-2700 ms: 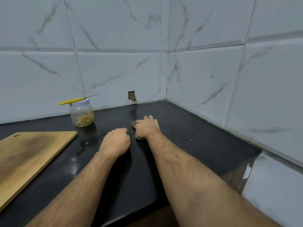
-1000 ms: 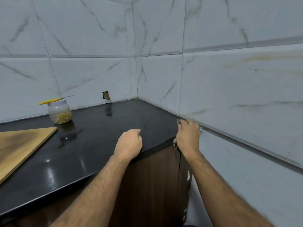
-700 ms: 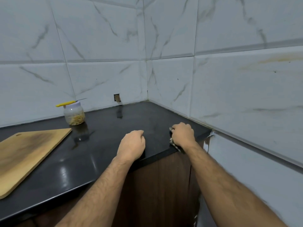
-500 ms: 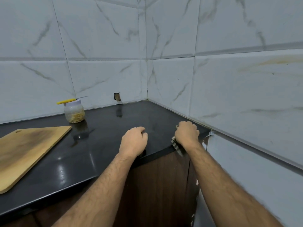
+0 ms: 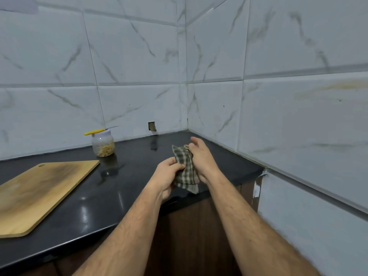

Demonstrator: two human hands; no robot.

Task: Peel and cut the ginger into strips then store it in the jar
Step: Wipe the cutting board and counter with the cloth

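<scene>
Against the back wall of white marbled tiles, on a glossy black countertop (image 5: 129,188), stands a small clear jar (image 5: 103,145), upright, lidded in white, and partly filled with pale yellow ginger strips (image 5: 105,151) piled in its lower half. Across the lid lies a knife (image 5: 100,131) with a yellow handle, lying flat, its long axis running left to right; the handle overhangs the lid on the left and the thin blade points right. Left of the jar and nearer the camera, a wooden cutting board (image 5: 42,193) lies flat on the counter, its long axis running diagonally from the near left toward the jar, a small hole at its far corner. Both bare forearms reach forward from the bottom of the view and meet above the counter's front edge, well to the right of the jar. Between them is a bunched checked cloth (image 5: 186,169), grey-green and cream, hanging roughly upright with one corner drooping down. The left hand (image 5: 167,176) pinches the cloth's left side with curled fingers and thumb. The right hand (image 5: 203,158) presses against the cloth's right side, palm inward, its fingers loosely extended upward past the top of the cloth. Below the counter is a dark wooden cabinet front (image 5: 191,236).
</scene>
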